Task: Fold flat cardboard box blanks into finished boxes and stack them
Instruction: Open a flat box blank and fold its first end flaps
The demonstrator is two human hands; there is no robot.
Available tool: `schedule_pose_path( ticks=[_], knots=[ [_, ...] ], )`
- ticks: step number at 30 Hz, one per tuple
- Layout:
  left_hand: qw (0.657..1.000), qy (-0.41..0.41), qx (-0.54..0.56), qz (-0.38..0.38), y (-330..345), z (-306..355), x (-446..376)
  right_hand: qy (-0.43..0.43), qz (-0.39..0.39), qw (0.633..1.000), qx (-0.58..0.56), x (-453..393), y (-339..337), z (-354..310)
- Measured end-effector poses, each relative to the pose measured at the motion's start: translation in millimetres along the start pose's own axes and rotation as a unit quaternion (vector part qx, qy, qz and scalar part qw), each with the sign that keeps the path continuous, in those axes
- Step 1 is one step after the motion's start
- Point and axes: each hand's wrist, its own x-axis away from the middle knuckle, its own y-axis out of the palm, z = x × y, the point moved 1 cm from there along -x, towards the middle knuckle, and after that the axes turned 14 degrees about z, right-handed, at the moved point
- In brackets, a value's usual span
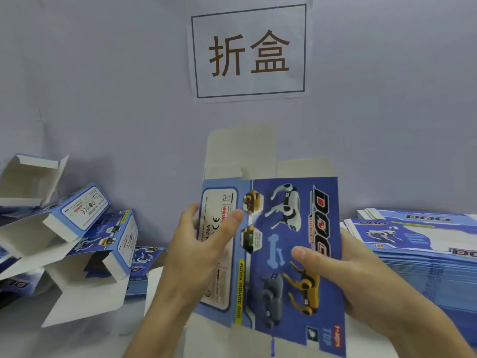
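The box blank (289,254) stands nearly upright in the middle of the frame, held off the tabletop (51,339) between both hands. Its long axis runs from the lower edge of the frame up toward the wall, with the plain white flaps at the top end and another set near the bottom edge.

The left hand (204,249) holds the narrow side panel at centre-left: its thumb lies across the printed label and its fingers pass behind the left edge, so this grip is clamped on the blank. The right hand (343,277) holds the wide printed face from the right, thumb pressed on the front near the bone picture and fingers hidden behind the right edge, also clamped.

The relation that matters is the crease between the narrow panel and the wide face: it runs along the long axis, just right of the left thumb and well left of the right thumb. With one grip on each side of that crease, the two panels look ready to be swung apart into a tube. The left hand is nearer the crease, so I judge it would steer the opening.

Finished boxes (85,228) lie heaped at left; the flat blanks stack (418,246) sits at right.
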Motion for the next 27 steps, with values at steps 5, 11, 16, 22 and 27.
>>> schedule_pose_path(
  ticks=[5, 11, 16, 22, 27],
  knots=[
    [0.999, 0.019, 0.026, -0.016, 7.4, -0.6, 6.8, -0.026, 0.064, 0.998, -0.011, -3.1, 2.2, 0.4],
    [0.994, 0.024, 0.082, -0.069, 16.0, 1.3, 12.7, -0.092, 0.061, 0.994, -0.015, -4.8, 14.0, -1.6],
    [0.987, 0.021, 0.093, -0.127, 9.9, -0.8, 16.2, -0.113, 0.023, 0.993, -0.037, -5.7, 16.6, -1.4],
    [0.975, 0.048, 0.065, -0.209, 6.9, 3.7, 16.4, -0.228, 0.102, 0.968, 0.026, -3.3, 6.5, -6.6],
    [0.988, 0.048, 0.144, -0.007, 12.2, 7.3, 10.9, -0.275, 0.069, 0.958, 0.037, -0.3, 34.6, 2.3]
  ],
)
